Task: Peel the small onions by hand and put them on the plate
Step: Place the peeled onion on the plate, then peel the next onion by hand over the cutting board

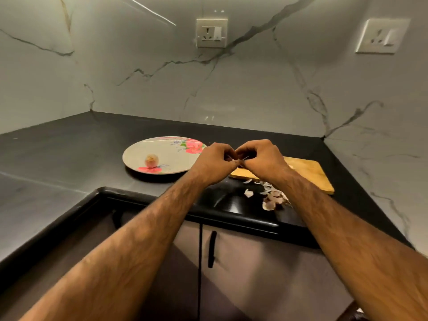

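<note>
Head view, left hand [214,163], right hand [261,161], knuckles touching, grips pinching onion skin [245,158]

1. A round pale-grey plate with red flower prints [166,148] lies flat on the dark counter.
2. A small peeled pinkish onion [151,160] sits on the plate near its 7 o'clock rim.
3. A second small onion [241,162], mostly hidden, is pinched between the left hand [214,163] and the right hand [261,158], at 3 o'clock of the plate.

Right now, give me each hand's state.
Left hand: fingers curled, pinching the onion, mostly hidden.
Right hand: fingers curled, pinching the same onion.
</note>
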